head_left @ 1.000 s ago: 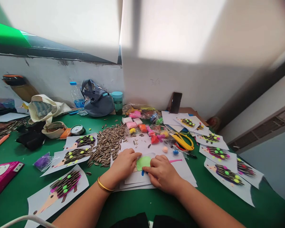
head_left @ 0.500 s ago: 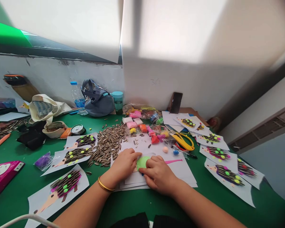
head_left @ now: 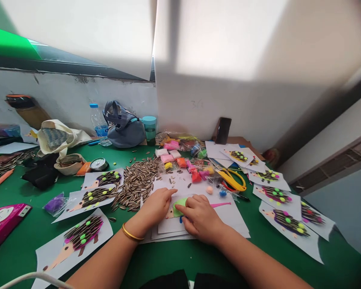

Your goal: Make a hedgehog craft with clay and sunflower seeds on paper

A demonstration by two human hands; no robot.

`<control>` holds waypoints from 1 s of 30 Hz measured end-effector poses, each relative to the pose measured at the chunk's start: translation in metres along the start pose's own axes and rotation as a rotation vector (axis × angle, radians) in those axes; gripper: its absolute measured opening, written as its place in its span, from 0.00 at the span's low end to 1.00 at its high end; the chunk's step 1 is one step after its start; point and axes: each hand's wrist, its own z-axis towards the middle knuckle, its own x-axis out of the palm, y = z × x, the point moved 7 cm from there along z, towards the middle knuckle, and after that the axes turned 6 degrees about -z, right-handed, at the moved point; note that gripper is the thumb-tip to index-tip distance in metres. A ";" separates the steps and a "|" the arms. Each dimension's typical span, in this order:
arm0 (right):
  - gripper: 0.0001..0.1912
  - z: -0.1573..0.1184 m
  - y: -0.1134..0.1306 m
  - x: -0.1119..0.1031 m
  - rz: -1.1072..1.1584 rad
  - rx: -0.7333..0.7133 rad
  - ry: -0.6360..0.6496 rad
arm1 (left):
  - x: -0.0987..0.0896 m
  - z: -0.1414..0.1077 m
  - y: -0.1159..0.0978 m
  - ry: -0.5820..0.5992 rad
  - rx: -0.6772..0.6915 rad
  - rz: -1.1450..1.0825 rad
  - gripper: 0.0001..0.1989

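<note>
On the white paper (head_left: 168, 229) in front of me lies a flat light green clay patch (head_left: 179, 208), with a peach clay head shape (head_left: 170, 213) at its left and a bit of blue clay (head_left: 181, 220) below it. My right hand (head_left: 201, 216) covers the patch's right side, its index fingertip pressed on the green clay and the other fingers curled in. My left hand (head_left: 159, 205) rests at the paper's left, beside the head shape, with its index finger stretched out and nothing visible in it. A gold bracelet (head_left: 130, 234) circles my left wrist.
Sunflower seeds (head_left: 136, 182) are heaped left of the paper. Bagged clay (head_left: 181, 162) and yellow-handled scissors (head_left: 233, 180) sit behind. A pink tool (head_left: 221, 204) lies right of my hand. Finished hedgehog pictures (head_left: 289, 220) line both sides. A phone (head_left: 223, 130) leans on the wall.
My left hand has drawn slightly left and off the green clay, uncovering more of the peach head. My right index fingertip has shifted slightly up and left over the green patch.
</note>
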 end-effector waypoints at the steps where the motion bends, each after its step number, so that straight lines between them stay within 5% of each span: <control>1: 0.18 0.001 0.000 0.001 -0.007 -0.005 0.010 | 0.000 0.000 0.001 0.001 -0.005 -0.006 0.22; 30: 0.15 0.017 -0.006 0.003 -0.034 0.057 -0.036 | 0.001 0.000 0.004 -0.024 -0.001 -0.030 0.21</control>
